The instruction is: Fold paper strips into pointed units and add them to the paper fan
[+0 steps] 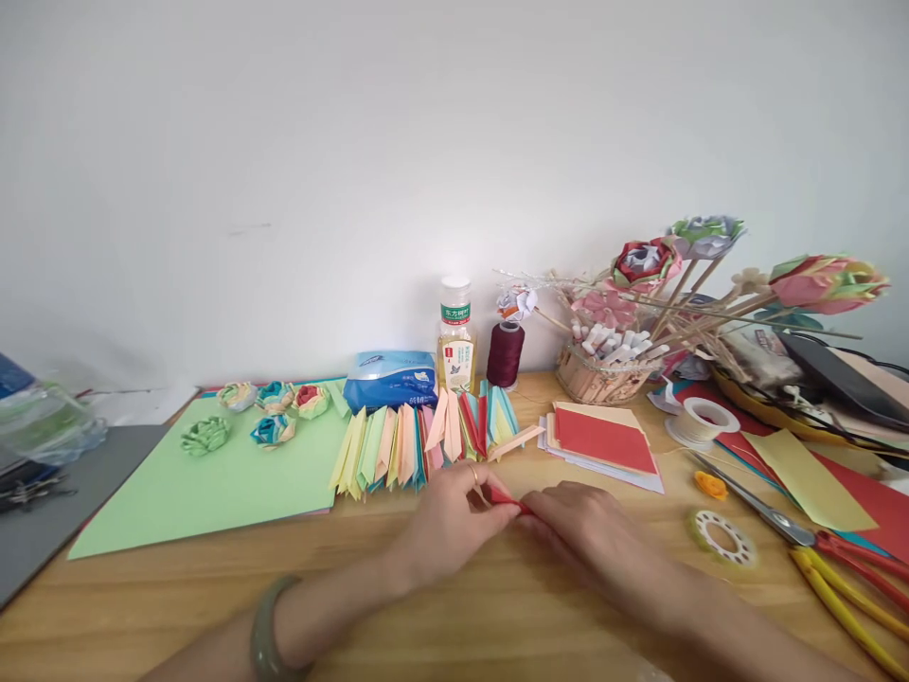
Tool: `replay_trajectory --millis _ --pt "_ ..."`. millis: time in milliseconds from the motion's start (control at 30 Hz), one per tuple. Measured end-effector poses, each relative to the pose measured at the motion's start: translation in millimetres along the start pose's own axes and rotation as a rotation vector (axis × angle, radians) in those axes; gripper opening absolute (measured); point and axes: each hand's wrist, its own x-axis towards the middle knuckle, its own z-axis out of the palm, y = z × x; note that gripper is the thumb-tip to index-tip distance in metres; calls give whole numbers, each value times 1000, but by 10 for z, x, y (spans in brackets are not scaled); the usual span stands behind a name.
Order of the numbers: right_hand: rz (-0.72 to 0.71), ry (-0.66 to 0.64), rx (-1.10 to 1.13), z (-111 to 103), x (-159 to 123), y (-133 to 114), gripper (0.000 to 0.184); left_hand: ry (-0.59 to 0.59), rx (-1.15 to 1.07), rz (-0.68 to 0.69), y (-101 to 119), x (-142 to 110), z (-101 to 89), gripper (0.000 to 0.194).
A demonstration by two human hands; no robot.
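Between my two hands, just above the wooden table (pixel 426 625), is a small strip of red folded paper (pixel 506 498). My left hand (pixel 461 511) pinches its left part between thumb and fingers. The right end is gripped by my right hand (pixel 582 521), whose fingers curl over and hide most of that end. Directly behind my hands stands a row of folded paper pieces (pixel 387 445) in yellow, green, peach, red and blue. A stack of paper rectangles (pixel 603 440) with a red sheet on top lies beyond my right hand.
Several folded paper flowers (pixel 274 431) sit on green sheets (pixel 177 502) at left. Behind are a blue tissue pack (pixel 390 381), a bottle (pixel 456 341), a maroon thread spool (pixel 506 355) and a basket (pixel 603 379) of flowers. Scissors (pixel 781 523), pliers (pixel 845 597) and a tape roll (pixel 722 538) lie right.
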Motion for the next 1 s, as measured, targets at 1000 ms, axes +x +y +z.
replay_trajectory --millis 1000 --pt "162 -216 545 45 -168 -254 44 -529 599 331 388 -131 -205 13"
